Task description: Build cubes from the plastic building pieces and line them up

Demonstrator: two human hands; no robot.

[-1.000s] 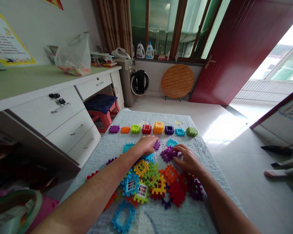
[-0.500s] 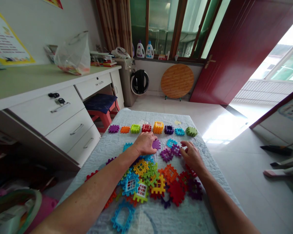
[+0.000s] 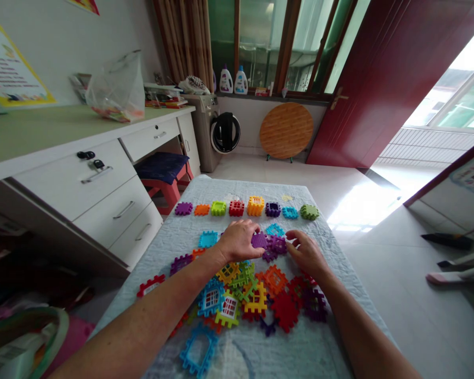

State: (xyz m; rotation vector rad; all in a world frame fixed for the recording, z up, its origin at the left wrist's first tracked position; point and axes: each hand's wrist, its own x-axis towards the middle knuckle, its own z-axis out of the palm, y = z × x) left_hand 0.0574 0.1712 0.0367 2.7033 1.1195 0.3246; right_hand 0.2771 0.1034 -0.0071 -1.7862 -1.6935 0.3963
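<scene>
My left hand (image 3: 240,241) pinches a solid purple interlocking building block (image 3: 259,240) above the cloth. Close to its right is a purple window block (image 3: 277,243), its edge between the fingertips of my right hand (image 3: 306,250). Another purple block lies partly hidden beneath these two. A blue block (image 3: 275,230) rests just beyond them. Nearer me spreads a mixed heap, with a yellow window block (image 3: 256,298), a red block (image 3: 286,311) and a blue window block (image 3: 211,298). My left forearm covers part of the heap.
Sorted stacks line the far side of the cloth-covered table (image 3: 237,187), among them a yellow stack (image 3: 256,206) and a red stack (image 3: 236,208). A white desk (image 3: 114,195) stands left, with a stool (image 3: 166,171) beside it. A red door (image 3: 363,95) stands right.
My left hand has moved right and slightly nearer with the solid purple block. My right hand has shifted left with the purple window block, bringing the two blocks together.
</scene>
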